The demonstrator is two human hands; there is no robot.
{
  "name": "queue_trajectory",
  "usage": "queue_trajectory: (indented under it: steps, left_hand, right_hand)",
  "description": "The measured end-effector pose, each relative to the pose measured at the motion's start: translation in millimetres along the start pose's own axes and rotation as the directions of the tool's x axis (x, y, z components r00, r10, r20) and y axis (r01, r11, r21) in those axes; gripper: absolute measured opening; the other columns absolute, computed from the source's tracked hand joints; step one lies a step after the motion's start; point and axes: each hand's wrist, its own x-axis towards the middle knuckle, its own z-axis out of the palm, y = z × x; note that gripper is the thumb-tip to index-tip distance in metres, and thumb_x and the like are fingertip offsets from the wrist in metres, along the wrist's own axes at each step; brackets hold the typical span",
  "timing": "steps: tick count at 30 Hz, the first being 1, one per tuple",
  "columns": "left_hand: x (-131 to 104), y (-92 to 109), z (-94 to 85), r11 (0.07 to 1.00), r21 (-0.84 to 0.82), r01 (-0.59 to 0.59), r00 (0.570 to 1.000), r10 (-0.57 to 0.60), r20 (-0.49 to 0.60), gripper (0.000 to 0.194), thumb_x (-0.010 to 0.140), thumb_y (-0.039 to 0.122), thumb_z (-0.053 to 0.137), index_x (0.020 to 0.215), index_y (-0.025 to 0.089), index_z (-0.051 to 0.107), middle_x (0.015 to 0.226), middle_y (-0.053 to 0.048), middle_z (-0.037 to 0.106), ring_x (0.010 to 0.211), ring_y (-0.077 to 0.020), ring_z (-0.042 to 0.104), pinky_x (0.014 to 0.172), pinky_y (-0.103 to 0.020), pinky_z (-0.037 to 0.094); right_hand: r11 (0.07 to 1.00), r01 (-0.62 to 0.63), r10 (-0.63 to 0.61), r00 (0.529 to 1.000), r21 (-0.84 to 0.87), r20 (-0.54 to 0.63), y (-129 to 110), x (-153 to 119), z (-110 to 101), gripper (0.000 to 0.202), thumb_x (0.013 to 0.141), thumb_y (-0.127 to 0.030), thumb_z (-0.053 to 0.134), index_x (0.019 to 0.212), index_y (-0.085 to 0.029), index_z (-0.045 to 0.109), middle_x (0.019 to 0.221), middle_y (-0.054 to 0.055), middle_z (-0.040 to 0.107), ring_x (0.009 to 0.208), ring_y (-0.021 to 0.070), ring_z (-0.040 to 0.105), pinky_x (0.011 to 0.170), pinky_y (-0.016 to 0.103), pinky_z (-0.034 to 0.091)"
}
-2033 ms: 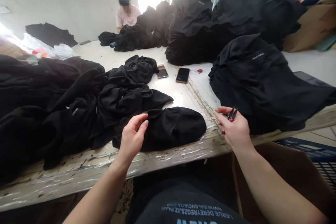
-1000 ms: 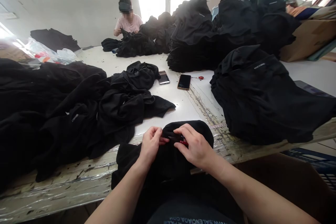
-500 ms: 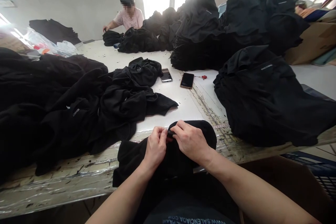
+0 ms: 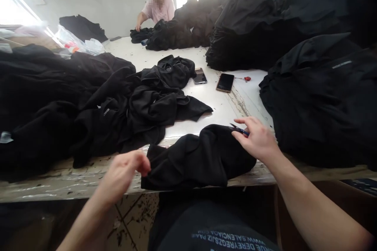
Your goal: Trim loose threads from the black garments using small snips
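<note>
A black garment (image 4: pixel 188 160) lies loosely folded along the table's front edge. At its left end is my left hand (image 4: pixel 126 170), slightly blurred, with its fingers curled closed; whether they pinch the cloth or something small is hidden. My right hand (image 4: pixel 259 137) hovers over the garment's right end. Between its thumb and fingers it holds a pair of small thread snips (image 4: pixel 240 130), the dark blades pointing left.
Loose black garments (image 4: pixel 97 110) cover the left side. Stacked black garments (image 4: pixel 318 113) stand at right, with taller piles (image 4: pixel 241 27) behind. Two phones, one dark-screened (image 4: pixel 225 82) and one silvery (image 4: pixel 200 76), lie mid-table. A co-worker (image 4: pixel 159 8) handles cloth at the far end.
My hands were together at the garment's top edge and have moved apart, left to its left end, right to its right. The snips now show clearly. The view has shifted.
</note>
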Motion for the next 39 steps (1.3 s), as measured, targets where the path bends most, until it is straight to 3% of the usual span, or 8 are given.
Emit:
queue_trajectory:
  steps: [6,10,13,17,19,22,32,39]
  left_hand:
    - [45,-12,68.6,0.839,0.539,0.072,0.981,0.037,-0.19,0.039,0.081,0.038,0.055,0.048,0.019,0.045,0.051,-0.002,0.053,0.051,-0.016,0.049,0.054,-0.026,0.03]
    - [56,31,25.8,0.894,0.445,-0.057,0.855,0.273,-0.441,0.034,0.088,0.035,0.046,0.059,0.019,0.047,0.059,0.001,0.048,0.056,-0.0125,0.045,0.055,-0.024,0.032]
    - [46,58,8.7,0.914,0.331,-0.234,0.732,0.39,-0.559,0.026,0.085,0.034,0.054,0.064,0.018,0.052,0.062,0.002,0.046,0.057,-0.0106,0.042,0.055,-0.022,0.033]
    - [32,42,66.3,0.989,-0.114,-0.099,0.985,0.081,-0.149,0.041,0.076,0.037,0.063,0.051,0.018,0.036,0.051,0.006,0.029,0.048,-0.0072,0.031,0.045,-0.02,0.026]
    - [26,24,107.5,0.905,-0.412,0.107,0.994,-0.086,0.071,0.035,0.073,0.04,0.066,0.058,0.017,0.044,0.052,0.006,0.037,0.047,-0.0073,0.036,0.043,-0.019,0.03]
    - [14,8,147.3,0.679,-0.684,0.268,0.959,-0.123,0.254,0.024,0.073,0.033,0.068,0.086,0.015,0.059,0.068,-0.001,0.057,0.059,-0.0119,0.054,0.053,-0.021,0.044]
    - [21,3,134.5,0.226,-0.925,0.305,0.907,-0.366,0.209,0.022,0.077,0.027,0.069,0.09,0.012,0.059,0.085,-0.009,0.067,0.072,-0.015,0.065,0.062,-0.023,0.052]
    - [17,9,132.1,0.252,-0.95,0.186,0.931,-0.355,0.088,0.018,0.074,0.024,0.073,0.077,0.013,0.059,0.074,-0.004,0.066,0.069,-0.013,0.064,0.061,-0.024,0.054]
  right_hand:
    - [0.991,0.131,-0.132,0.986,0.017,0.105,-15,11,9,0.009,0.079,-0.023,0.059,0.082,-0.02,0.066,0.081,0.004,0.068,0.076,0.0216,0.063,0.067,0.032,0.048]
    - [0.982,0.147,-0.088,0.913,0.121,-0.398,-18,29,-39,0.016,0.079,-0.017,0.055,0.091,-0.02,0.066,0.081,0.003,0.067,0.068,0.0169,0.061,0.064,0.028,0.049]
    - [0.993,0.119,-0.092,0.862,0.023,-0.498,-8,37,-69,0.022,0.078,-0.015,0.056,0.096,-0.021,0.066,0.093,0.006,0.067,0.073,0.0181,0.061,0.069,0.03,0.05]
    - [0.994,0.092,-0.109,0.857,-0.06,-0.503,-8,16,-58,0.026,0.074,-0.017,0.059,0.099,-0.018,0.065,0.112,0.012,0.06,0.086,0.0235,0.061,0.079,0.037,0.05]
    - [0.983,0.15,-0.101,0.922,0.105,-0.375,-22,-9,-34,0.018,0.079,-0.018,0.056,0.095,-0.019,0.063,0.094,0.007,0.064,0.074,0.0189,0.061,0.069,0.032,0.052]
    - [0.916,0.168,-0.223,0.968,0.363,0.117,-49,-49,4,0.019,0.079,-0.024,0.062,0.098,-0.019,0.06,0.085,0.004,0.063,0.067,0.0153,0.06,0.06,0.027,0.05]
    - [0.864,0.201,-0.279,0.954,0.461,0.107,-56,-91,21,0.006,0.083,-0.016,0.055,0.079,-0.02,0.055,0.074,0.002,0.056,0.067,0.016,0.055,0.061,0.028,0.044]
    - [0.916,0.031,-0.167,0.936,0.4,0.311,-47,-84,-8,0.026,0.077,-0.02,0.065,0.102,-0.021,0.058,0.094,0.004,0.061,0.084,0.0189,0.059,0.074,0.031,0.049]
